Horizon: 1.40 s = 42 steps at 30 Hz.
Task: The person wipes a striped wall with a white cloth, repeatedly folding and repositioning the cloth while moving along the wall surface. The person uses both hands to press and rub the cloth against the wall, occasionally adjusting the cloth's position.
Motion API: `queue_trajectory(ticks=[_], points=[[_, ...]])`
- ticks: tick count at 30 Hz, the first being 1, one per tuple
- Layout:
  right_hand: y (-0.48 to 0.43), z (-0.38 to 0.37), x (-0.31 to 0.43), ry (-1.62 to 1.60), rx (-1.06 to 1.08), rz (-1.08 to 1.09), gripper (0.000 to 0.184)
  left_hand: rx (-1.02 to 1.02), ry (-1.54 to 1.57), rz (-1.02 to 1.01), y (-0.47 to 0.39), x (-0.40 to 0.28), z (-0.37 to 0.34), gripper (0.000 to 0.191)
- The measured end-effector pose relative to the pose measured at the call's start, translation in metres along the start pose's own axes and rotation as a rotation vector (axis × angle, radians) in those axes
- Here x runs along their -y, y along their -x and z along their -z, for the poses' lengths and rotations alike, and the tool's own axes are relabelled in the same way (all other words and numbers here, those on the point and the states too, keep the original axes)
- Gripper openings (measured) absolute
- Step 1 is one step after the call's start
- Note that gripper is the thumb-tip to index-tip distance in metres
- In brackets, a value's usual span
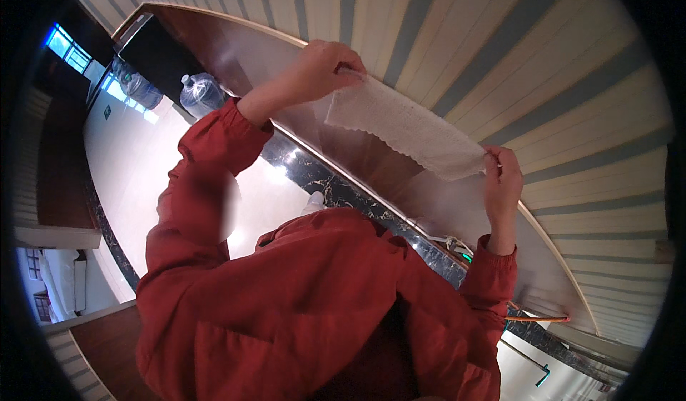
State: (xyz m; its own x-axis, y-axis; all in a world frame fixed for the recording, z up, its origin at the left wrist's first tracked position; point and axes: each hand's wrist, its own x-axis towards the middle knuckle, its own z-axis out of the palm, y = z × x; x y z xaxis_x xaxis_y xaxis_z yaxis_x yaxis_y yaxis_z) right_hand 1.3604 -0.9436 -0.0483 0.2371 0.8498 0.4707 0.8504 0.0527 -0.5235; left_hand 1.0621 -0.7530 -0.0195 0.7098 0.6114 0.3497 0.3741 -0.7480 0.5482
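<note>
A pale cloth (402,125) with a wavy lower edge is stretched between both hands in front of the wall. My left hand (335,66) pinches its upper left corner. At the cloth's right end, my right hand (502,170) grips the other corner between thumb and fingers. Behind the cloth are the striped wallpaper (482,79) and the shiny brown wall panel (359,154) with a light trim. Whether the cloth touches the wall, I cannot tell. Both arms wear red sleeves.
Large clear plastic water bottles (201,95) stand on the left by a dark cabinet (158,53). A black marble border (332,184) runs along the pale floor (123,160). Cables (455,245) lie at the panel's base. An orange stick (538,319) shows at lower right.
</note>
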Motion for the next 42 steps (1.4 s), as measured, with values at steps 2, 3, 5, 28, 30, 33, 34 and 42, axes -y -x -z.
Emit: queue_trajectory(ticks=[2,3,5,28,30,33,34,42], points=[[-0.007,0.014,0.004,-0.071,-0.009,-0.043,0.011,-0.031,-0.024,-0.027,-0.014,-0.004,0.011,0.015],[-0.01,0.019,0.005,-0.152,-0.012,-0.04,0.01,-0.046,-0.034,-0.041,-0.02,-0.006,0.015,0.016],[-0.02,0.029,0.005,-0.258,0.01,-0.081,0.013,-0.127,-0.025,-0.073,-0.031,-0.01,0.02,0.016],[-0.074,0.12,0.024,-0.26,-0.128,-0.089,0.015,-0.105,0.124,-0.301,-0.109,-0.042,0.048,0.016],[-0.074,0.125,0.026,-0.151,-0.177,-0.054,0.012,-0.081,0.084,-0.303,-0.111,-0.047,0.049,0.015],[-0.075,0.128,0.025,-0.07,-0.215,-0.106,0.011,-0.044,0.158,-0.309,-0.113,-0.052,0.047,0.022],[-0.076,0.129,0.025,-0.082,-0.227,-0.097,0.011,-0.025,0.176,-0.31,-0.114,-0.052,0.048,0.022],[-0.077,0.138,0.022,-0.024,-0.296,-0.076,0.01,0.082,0.295,-0.247,-0.12,-0.057,0.053,0.02]])
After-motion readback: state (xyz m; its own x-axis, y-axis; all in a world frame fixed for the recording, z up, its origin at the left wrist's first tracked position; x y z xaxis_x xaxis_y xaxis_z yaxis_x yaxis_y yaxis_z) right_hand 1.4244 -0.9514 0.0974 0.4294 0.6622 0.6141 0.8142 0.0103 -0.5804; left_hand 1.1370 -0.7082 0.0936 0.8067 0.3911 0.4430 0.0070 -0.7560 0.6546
